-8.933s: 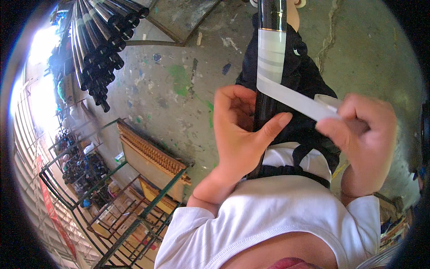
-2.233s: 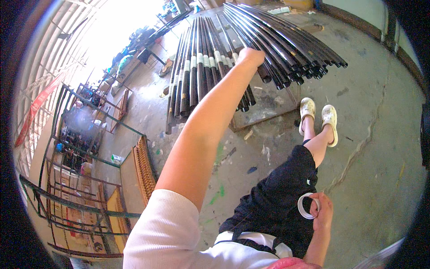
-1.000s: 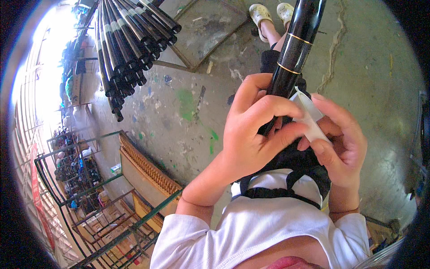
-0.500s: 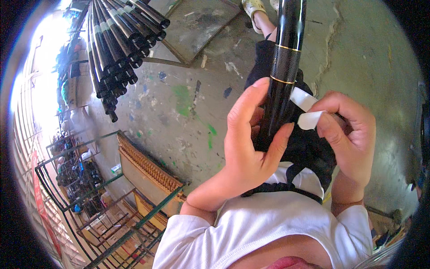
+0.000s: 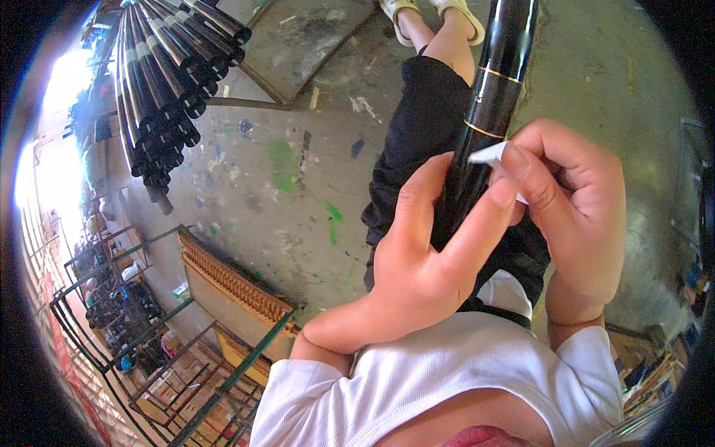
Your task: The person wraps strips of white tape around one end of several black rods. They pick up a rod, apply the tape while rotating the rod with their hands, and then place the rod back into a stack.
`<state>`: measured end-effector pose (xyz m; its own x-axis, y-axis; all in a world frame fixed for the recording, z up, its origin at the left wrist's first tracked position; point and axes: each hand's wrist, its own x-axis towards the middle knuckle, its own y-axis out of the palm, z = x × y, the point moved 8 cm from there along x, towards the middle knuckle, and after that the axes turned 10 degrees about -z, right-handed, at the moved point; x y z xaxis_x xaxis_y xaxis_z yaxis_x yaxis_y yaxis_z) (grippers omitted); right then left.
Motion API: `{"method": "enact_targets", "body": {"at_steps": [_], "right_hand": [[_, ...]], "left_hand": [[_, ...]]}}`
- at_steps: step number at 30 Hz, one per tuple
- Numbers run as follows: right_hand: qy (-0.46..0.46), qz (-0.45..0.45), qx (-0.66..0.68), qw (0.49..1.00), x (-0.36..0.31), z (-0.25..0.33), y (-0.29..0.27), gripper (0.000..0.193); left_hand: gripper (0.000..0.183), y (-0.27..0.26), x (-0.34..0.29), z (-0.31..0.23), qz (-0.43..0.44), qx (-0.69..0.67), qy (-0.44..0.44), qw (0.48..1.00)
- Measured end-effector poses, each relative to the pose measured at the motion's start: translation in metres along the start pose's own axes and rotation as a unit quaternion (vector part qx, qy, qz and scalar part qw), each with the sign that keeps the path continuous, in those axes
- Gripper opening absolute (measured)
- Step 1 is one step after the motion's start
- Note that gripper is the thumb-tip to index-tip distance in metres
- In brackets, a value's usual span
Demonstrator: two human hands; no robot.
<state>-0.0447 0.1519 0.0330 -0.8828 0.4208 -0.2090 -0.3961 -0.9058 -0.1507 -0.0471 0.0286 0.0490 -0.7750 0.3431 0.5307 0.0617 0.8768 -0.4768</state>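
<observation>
A glossy black tube (image 5: 497, 45) with two thin gold rings and a patterned band between them slants up from my lap to the top edge. My left hand (image 5: 421, 261) grips it near its lower end, fingers behind it and thumb across the front. My right hand (image 5: 577, 205) pinches a small white strip (image 5: 488, 154), perhaps paper or a label, against the tube just below the lower gold ring. My left thumb reaches over to the strip beside the right thumb. The tube's lower end is hidden by my left hand.
A fanned stack of similar black tubes (image 5: 167, 82) sits at the upper left. Near it a flat framed panel (image 5: 302, 48) lies on the paint-stained floor (image 5: 275, 216). A green metal rack (image 5: 223, 384) and a row of orange-brown knobs (image 5: 231, 272) stand at the lower left.
The white strip, earlier folded and held off to the right of the tube, now lies against it. My left thumb has moved up to the strip. The tube leans more to the right.
</observation>
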Motion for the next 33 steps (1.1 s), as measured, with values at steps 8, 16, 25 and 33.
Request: {"method": "enact_targets", "body": {"at_steps": [8, 16, 25, 33], "right_hand": [[-0.061, 0.015, -0.042, 0.997, 0.0010, 0.0063, 0.0007, 0.023], [-0.036, 0.028, -0.034, 0.998, 0.0017, 0.0038, 0.0017, 0.024], [-0.058, 0.055, -0.060, 0.995, 0.0049, 0.0067, -0.0009, 0.025], [-0.082, 0.056, -0.073, 0.992, 0.0052, 0.0082, -0.0028, 0.026]], "left_hand": [[0.062, 0.0048, -0.0022, 0.0036, 0.044, -0.015, 0.011, 0.999], [0.066, 0.0053, -0.0038, 0.0059, 0.064, -0.026, 0.000, 0.998], [0.066, 0.0073, -0.0027, 0.0053, 0.078, -0.014, 0.004, 0.997], [0.056, 0.0029, 0.0006, 0.0049, -0.004, -0.078, 0.012, 0.997]]}}
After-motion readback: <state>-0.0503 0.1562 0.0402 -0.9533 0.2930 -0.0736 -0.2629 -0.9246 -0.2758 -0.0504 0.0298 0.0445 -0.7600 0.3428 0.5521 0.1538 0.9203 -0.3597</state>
